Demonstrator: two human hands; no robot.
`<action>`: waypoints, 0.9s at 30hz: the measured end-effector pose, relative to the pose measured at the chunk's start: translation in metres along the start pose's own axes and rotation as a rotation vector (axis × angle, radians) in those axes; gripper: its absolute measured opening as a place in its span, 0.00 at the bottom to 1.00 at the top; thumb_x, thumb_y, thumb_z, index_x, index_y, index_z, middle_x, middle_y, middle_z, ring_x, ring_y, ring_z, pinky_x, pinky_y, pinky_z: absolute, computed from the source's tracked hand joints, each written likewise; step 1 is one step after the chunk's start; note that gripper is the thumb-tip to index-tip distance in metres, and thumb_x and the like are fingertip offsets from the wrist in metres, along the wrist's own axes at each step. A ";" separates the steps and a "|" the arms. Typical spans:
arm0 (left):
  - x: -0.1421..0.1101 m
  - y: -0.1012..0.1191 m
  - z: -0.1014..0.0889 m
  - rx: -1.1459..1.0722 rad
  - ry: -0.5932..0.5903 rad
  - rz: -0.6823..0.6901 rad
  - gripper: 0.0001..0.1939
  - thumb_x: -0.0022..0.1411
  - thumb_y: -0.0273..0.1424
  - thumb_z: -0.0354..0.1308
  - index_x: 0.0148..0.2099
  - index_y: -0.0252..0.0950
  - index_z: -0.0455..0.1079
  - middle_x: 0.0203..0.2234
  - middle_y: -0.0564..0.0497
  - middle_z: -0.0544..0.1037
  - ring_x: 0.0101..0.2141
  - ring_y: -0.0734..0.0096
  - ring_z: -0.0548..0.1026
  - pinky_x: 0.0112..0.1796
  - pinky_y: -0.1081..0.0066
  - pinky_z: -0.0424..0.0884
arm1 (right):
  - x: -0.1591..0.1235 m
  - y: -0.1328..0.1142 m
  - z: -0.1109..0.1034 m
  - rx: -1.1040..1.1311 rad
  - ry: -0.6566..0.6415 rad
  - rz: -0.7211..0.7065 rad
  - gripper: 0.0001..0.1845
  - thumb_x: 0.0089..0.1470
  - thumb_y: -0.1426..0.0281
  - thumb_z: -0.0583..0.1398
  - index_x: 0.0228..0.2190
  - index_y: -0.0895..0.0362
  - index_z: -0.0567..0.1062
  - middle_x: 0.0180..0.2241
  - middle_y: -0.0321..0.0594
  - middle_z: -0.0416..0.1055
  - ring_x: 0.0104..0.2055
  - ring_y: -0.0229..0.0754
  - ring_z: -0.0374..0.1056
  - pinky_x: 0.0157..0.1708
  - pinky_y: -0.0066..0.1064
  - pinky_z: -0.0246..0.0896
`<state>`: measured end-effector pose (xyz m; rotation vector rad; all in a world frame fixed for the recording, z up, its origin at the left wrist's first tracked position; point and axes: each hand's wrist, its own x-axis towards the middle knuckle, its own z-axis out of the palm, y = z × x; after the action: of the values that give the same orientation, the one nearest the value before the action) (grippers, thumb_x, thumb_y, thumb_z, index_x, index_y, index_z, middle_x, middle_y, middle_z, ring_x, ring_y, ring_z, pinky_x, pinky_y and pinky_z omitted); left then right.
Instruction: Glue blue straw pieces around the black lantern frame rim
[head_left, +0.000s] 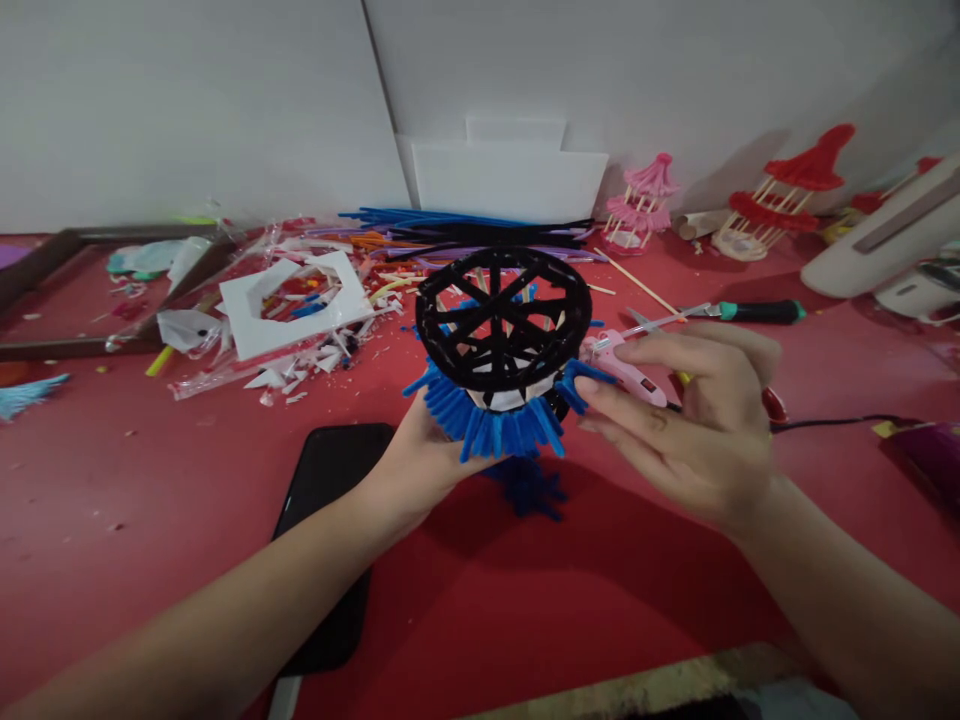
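Observation:
My left hand (420, 455) cups from below a round craft piece (504, 335) made of black pipe cleaners shaped as a spoked wheel, with a fringe of blue pipe cleaners (501, 425) around its lower rim. My right hand (686, 415) is at its right side, fingers extended, fingertips touching the blue fringe. A pink glue gun (622, 362) lies on the red table (150, 480) just behind my right hand, its black cord (825, 422) running right.
A black phone (330, 480) lies under my left forearm. Loose pipe cleaners (465, 232), white foam board scraps (289, 300), and a green-handled screwdriver (750, 311) lie behind. Pink (645, 205) and red pagoda models (787, 190) stand at the back right. A dark frame (75, 290) is left.

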<state>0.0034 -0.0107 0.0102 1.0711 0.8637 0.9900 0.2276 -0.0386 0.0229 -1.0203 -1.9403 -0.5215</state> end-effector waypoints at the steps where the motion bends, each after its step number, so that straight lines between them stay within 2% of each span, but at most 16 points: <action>1: 0.000 0.000 -0.001 0.006 0.001 -0.004 0.22 0.46 0.36 0.80 0.43 0.39 0.82 0.42 0.44 0.87 0.47 0.49 0.84 0.50 0.58 0.81 | 0.000 -0.001 0.002 0.024 0.047 0.021 0.14 0.55 0.73 0.72 0.41 0.43 0.82 0.42 0.38 0.75 0.45 0.48 0.69 0.45 0.44 0.70; 3: 0.000 -0.001 -0.002 0.019 0.014 -0.006 0.20 0.45 0.37 0.80 0.40 0.39 0.81 0.40 0.44 0.87 0.44 0.50 0.85 0.50 0.56 0.81 | 0.001 -0.004 0.005 0.070 0.102 0.044 0.13 0.53 0.74 0.73 0.38 0.45 0.83 0.40 0.37 0.74 0.43 0.45 0.68 0.43 0.41 0.69; 8: 0.000 -0.001 -0.002 0.007 0.035 0.023 0.21 0.40 0.37 0.82 0.36 0.40 0.79 0.36 0.47 0.86 0.42 0.50 0.84 0.49 0.56 0.81 | 0.001 -0.003 0.006 0.102 0.079 0.035 0.15 0.51 0.77 0.73 0.39 0.47 0.83 0.40 0.38 0.75 0.45 0.45 0.67 0.45 0.40 0.68; 14: 0.000 -0.001 0.000 0.010 0.012 0.023 0.17 0.43 0.37 0.81 0.30 0.40 0.77 0.33 0.47 0.86 0.42 0.50 0.84 0.50 0.55 0.81 | 0.001 -0.001 0.005 0.097 0.090 -0.005 0.18 0.51 0.78 0.73 0.40 0.45 0.82 0.39 0.35 0.76 0.44 0.43 0.69 0.44 0.39 0.70; 17: -0.001 -0.001 -0.001 0.027 -0.007 0.014 0.17 0.44 0.38 0.80 0.35 0.40 0.80 0.35 0.45 0.87 0.43 0.48 0.84 0.51 0.55 0.80 | 0.002 -0.002 0.004 0.079 0.060 -0.017 0.18 0.53 0.78 0.72 0.40 0.44 0.82 0.38 0.35 0.76 0.43 0.44 0.70 0.44 0.40 0.70; 21: -0.001 -0.002 -0.003 0.038 -0.008 0.002 0.22 0.43 0.38 0.81 0.42 0.39 0.82 0.39 0.44 0.87 0.43 0.48 0.85 0.50 0.55 0.81 | 0.007 -0.002 0.002 0.089 0.055 -0.075 0.15 0.52 0.80 0.72 0.37 0.48 0.82 0.37 0.37 0.76 0.43 0.44 0.69 0.44 0.38 0.69; 27: -0.001 -0.004 -0.005 0.040 -0.016 -0.007 0.23 0.45 0.37 0.80 0.43 0.39 0.81 0.43 0.43 0.88 0.44 0.49 0.85 0.52 0.55 0.80 | 0.006 -0.001 0.001 0.125 0.032 -0.040 0.17 0.52 0.80 0.72 0.39 0.46 0.82 0.38 0.36 0.75 0.43 0.44 0.68 0.45 0.39 0.67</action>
<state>-0.0011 -0.0111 0.0051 1.1076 0.8763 0.9602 0.2248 -0.0361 0.0273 -0.8906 -1.9433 -0.4309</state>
